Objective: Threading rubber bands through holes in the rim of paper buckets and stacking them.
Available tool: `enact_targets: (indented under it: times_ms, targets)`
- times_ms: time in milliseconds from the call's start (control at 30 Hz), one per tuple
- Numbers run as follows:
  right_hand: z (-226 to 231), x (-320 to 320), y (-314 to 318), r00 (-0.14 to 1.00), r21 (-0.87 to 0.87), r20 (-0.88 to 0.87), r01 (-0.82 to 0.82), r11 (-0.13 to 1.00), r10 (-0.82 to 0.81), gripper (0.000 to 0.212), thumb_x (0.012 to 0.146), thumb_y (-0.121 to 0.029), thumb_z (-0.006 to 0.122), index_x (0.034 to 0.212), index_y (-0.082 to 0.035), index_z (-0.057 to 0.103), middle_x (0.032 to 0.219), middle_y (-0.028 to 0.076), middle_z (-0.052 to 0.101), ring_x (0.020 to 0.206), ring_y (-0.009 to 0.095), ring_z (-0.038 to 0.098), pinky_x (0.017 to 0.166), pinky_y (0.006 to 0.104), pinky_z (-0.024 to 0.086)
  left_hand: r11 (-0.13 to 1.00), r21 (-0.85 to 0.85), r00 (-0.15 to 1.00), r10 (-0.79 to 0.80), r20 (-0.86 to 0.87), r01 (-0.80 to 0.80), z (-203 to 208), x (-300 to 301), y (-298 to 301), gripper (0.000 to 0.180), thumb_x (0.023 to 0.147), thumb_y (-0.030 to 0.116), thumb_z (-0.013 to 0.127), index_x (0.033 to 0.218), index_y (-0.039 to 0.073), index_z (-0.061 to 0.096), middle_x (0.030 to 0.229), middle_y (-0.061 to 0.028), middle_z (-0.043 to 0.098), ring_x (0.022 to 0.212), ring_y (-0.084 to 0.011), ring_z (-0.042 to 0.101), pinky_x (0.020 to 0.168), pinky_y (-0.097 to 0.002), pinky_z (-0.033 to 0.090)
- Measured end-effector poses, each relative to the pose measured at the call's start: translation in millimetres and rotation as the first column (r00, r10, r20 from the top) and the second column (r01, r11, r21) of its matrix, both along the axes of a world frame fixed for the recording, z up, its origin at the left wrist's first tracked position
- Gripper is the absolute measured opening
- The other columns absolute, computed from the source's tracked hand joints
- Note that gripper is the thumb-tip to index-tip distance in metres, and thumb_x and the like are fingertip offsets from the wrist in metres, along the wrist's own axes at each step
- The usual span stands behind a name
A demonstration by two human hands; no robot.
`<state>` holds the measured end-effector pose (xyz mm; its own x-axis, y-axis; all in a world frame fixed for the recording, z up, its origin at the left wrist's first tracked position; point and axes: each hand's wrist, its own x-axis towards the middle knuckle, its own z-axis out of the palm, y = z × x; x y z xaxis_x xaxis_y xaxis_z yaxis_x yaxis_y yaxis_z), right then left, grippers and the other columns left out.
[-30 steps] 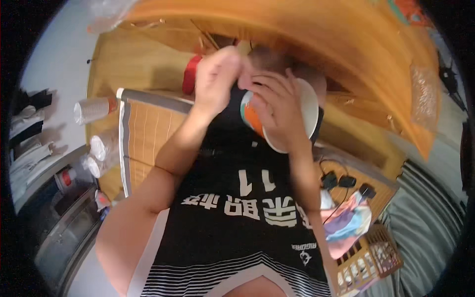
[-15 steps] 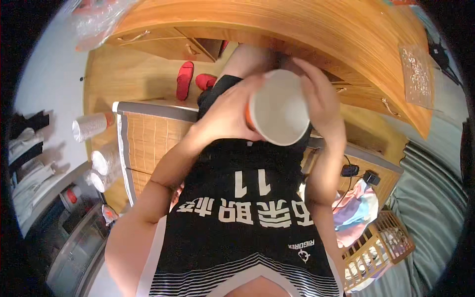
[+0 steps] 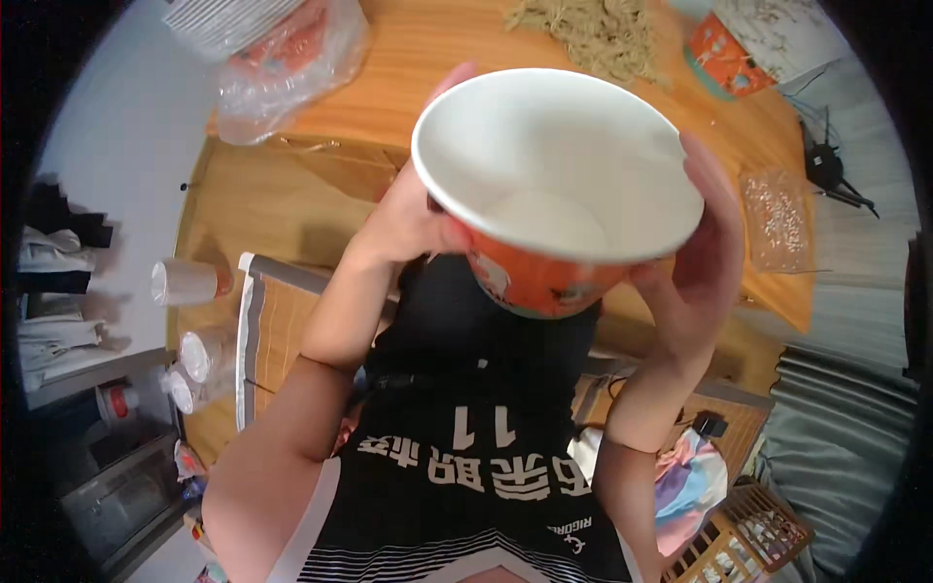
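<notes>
Left hand (image 3: 413,219) and right hand (image 3: 708,243) clasp orange paper bowl (image 3: 544,277) between them — pressed against outer wall, white inside showing. Bowl held up — near wooden table (image 3: 428,34).

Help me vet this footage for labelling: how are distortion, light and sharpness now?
Head view: black corners, the front edge of the table bowed by the fisheye; glints on the clear plastic bag; grey shading inside the paper bucket, whose orange print looks slightly soft.
</notes>
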<state>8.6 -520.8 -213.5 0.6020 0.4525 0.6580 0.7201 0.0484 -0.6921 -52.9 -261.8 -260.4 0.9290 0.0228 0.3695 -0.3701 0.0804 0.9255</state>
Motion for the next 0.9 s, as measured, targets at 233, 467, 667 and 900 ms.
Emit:
enact_targets:
  times_ms: [233,467,667,900]
  targets:
    - [23.6,34.6,26.8,0.986,0.06,-0.104,0.135,0.989,-0.129,0.066,0.085,-0.011,0.076,0.144,-0.004,0.048,0.151,0.012,0.046,0.138,0.022,0.045,0.107,0.0374,0.041,0.887,-0.429,0.972,-0.222,-0.072,0.171,14.4,58.4,-0.1,0.089,0.098,0.071,0.033,0.154,0.002,0.029,0.152,-0.0179,0.042,0.139,-0.0279,0.044,0.114,-0.0438,0.041]
    - [26.7,43.4,37.4,0.927,-0.018,0.181,0.336,0.942,-0.327,0.05,0.086,-0.001,0.072,0.133,-0.002,0.057,0.143,0.014,0.052,0.129,0.023,0.053,0.103,0.0373,0.046,0.875,-0.463,0.972,0.037,-0.231,-0.144,15.1,93.5,-7.2,0.072,0.105,0.058,0.033,0.147,0.0,0.04,0.144,-0.0159,0.053,0.128,-0.0241,0.055,0.108,-0.0402,0.047]
    - [-17.9,43.1,26.3,0.974,0.371,-0.218,0.145,0.917,-0.066,0.051,0.084,0.01,0.059,0.134,0.001,0.051,0.141,0.018,0.051,0.131,0.027,0.051,0.104,0.0381,0.047,0.942,-0.296,0.936,0.239,0.259,-0.159,-15.5,95.2,-8.6,0.108,0.079,0.059,0.078,0.15,-0.007,0.031,0.152,-0.0162,0.041,0.14,-0.025,0.042,0.116,-0.0386,0.033]
    - [11.8,60.9,18.0,0.797,0.422,-0.583,0.131,0.897,0.158,0.058,0.101,-0.034,0.053,0.145,0.002,0.043,0.144,0.018,0.05,0.134,0.025,0.048,0.111,0.039,0.039,0.936,-0.078,0.893,0.35,0.283,-0.343,9.3,65.1,-21.3,0.123,0.064,0.069,0.083,0.148,-0.008,0.035,0.146,-0.0159,0.044,0.135,-0.0277,0.045,0.112,-0.0417,0.037]
